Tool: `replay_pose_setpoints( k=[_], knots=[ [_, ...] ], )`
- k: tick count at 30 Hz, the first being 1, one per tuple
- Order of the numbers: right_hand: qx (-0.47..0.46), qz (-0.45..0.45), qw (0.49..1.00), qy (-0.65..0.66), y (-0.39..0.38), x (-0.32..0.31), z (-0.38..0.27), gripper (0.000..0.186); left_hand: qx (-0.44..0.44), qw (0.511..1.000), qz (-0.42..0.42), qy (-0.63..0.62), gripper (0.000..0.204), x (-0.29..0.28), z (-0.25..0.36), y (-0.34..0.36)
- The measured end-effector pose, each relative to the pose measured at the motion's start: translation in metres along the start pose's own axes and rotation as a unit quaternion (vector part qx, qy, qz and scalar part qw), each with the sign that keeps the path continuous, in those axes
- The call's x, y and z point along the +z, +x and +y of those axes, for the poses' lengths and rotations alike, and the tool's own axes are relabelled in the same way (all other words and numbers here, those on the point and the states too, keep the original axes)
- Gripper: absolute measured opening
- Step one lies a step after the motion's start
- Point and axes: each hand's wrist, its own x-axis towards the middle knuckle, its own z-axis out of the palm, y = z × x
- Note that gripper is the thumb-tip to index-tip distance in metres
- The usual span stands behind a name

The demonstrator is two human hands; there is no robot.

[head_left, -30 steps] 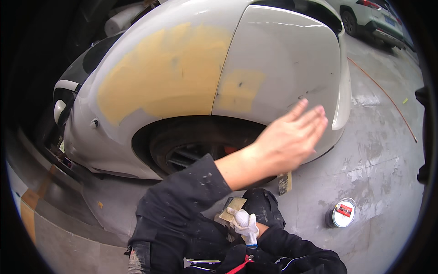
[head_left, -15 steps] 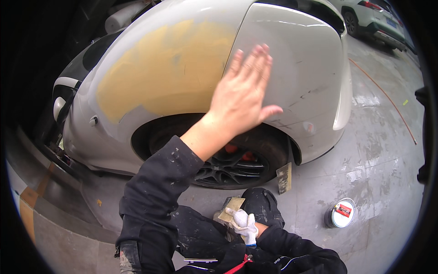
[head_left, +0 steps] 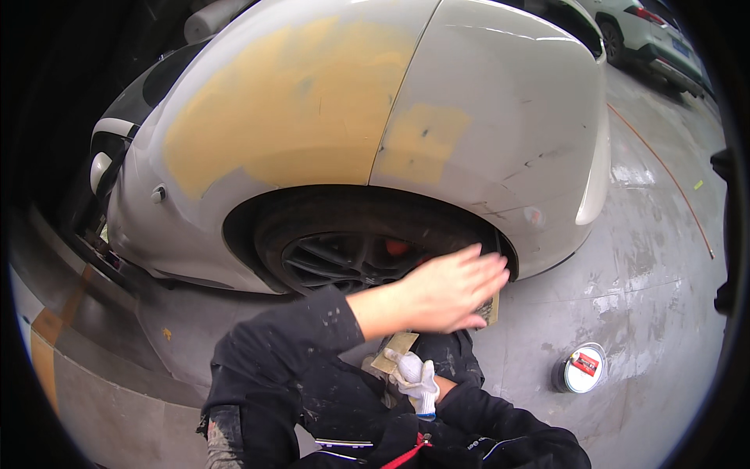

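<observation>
My left hand (head_left: 453,291), bare, is in front of the wheel (head_left: 367,258) of a white car. Its fingers are stretched out, slightly blurred, and hold nothing. A white knit glove covers my right hand (head_left: 416,377), low by my knees. That hand is closed on a flat tan rectangular plate (head_left: 397,349). Above the wheel, a large yellow filler patch (head_left: 289,109) covers the car's body panel (head_left: 516,102) left of a seam. To the seam's right is a smaller yellow patch (head_left: 422,141) with dark specks. Dark scratches mark the panel farther right.
A second stained plate (head_left: 493,309) stands by the tyre, partly behind my left hand. On the floor at right is a tin (head_left: 580,369) with a red item (head_left: 584,363) on its lid. An orange hose (head_left: 664,168) runs behind it. Another white car (head_left: 652,39) is at far right.
My left hand has moved down off the body panel to in front of the wheel, uncovering the smaller yellow patch. My right hand keeps the plate in nearly the same place.
</observation>
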Motion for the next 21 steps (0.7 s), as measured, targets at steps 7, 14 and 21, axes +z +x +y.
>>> replay_pose_setpoints(
  k=[7,14,21],
  knots=[
    [-0.075,-0.002,0.995,-0.06,0.001,-0.006,0.007,0.018,-0.193,0.971,0.045,-0.13,0.015,0.067,0.085,-0.1],
    [0.033,0.022,0.987,0.156,-0.002,-0.012,0.049,0.016,-0.379,0.892,-0.069,-0.237,0.046,0.112,0.141,-0.172],
    [0.085,0.15,0.951,0.256,0.037,-0.007,0.034,0.017,-0.211,0.913,-0.101,-0.333,0.052,0.128,0.162,-0.175]
  ],
)
